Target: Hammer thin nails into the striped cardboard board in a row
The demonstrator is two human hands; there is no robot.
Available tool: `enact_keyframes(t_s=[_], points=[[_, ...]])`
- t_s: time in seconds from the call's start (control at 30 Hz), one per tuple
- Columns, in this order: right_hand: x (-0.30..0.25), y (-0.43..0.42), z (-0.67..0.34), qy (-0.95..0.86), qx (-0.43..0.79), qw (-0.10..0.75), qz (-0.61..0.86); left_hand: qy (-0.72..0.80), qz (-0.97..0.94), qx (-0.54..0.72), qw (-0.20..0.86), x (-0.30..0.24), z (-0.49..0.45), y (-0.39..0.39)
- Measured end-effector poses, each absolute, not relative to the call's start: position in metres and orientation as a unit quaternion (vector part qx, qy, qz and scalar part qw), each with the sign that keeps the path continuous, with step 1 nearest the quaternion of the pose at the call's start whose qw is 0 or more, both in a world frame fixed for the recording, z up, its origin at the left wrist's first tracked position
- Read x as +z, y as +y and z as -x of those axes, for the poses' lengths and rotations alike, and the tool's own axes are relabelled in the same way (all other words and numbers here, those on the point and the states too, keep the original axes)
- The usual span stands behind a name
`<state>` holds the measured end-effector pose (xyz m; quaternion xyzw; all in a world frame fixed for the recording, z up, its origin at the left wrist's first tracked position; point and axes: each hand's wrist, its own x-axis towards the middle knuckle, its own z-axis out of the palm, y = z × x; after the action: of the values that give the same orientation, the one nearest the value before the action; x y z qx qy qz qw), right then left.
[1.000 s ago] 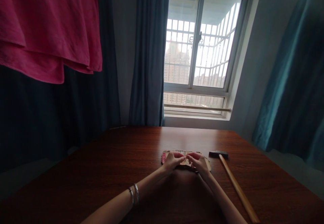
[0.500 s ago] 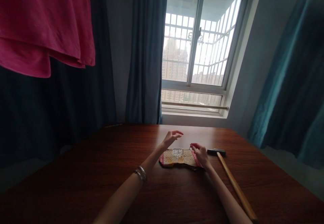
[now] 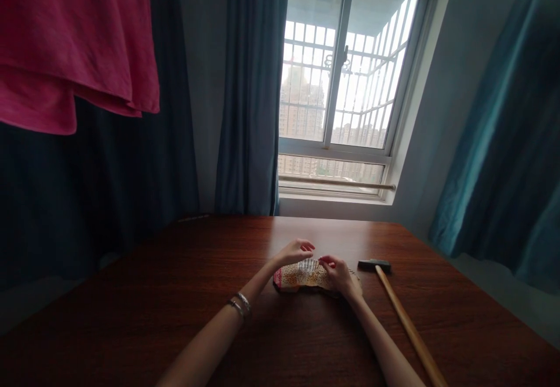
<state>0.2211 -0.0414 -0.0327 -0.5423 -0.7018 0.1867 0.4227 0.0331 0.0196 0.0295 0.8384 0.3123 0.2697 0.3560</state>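
A flat, uneven piece with a yellowish speckled top and pink ends lies on the table. Several thin nails stand upright in a row near its middle. Over the row's far left side hovers my left hand, fingers apart and holding nothing. My right hand is at the row's right end, thumb and forefinger pinched on what looks like a nail, mostly hidden by the fingers. Part of the patterned piece is covered by that hand.
To the right lies a hammer, its dark head away from me and its wooden handle toward me. The brown wooden table reaches back to a window. A pink cloth hangs at upper left.
My right hand has moved left with its pinched nail, up to the row of nails. My left hand has come down slightly, closer to the nails.
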Motion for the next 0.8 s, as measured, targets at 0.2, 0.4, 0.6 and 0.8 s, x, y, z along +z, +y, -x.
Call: enact_keyframes(t_s=[0.2, 0.4, 0.6, 0.8], points=[[-0.033, -0.042, -0.22, -0.707, 0.179, 0.419, 0.541, 0.312, -0.848, 0.261, 0.339, 0.026, -0.031, 0.017], [-0.032, -0.043, -0.218, -0.711, 0.178, 0.413, 0.541, 0.3, -0.859, 0.249, 0.332, 0.018, -0.033, 0.02], [-0.035, -0.044, -0.219, -0.711, 0.164, 0.414, 0.544, 0.31, -0.849, 0.252, 0.345, 0.014, -0.034, 0.021], [-0.039, -0.043, -0.219, -0.713, 0.157, 0.421, 0.538, 0.305, -0.856, 0.258, 0.329, 0.015, -0.043, 0.017]])
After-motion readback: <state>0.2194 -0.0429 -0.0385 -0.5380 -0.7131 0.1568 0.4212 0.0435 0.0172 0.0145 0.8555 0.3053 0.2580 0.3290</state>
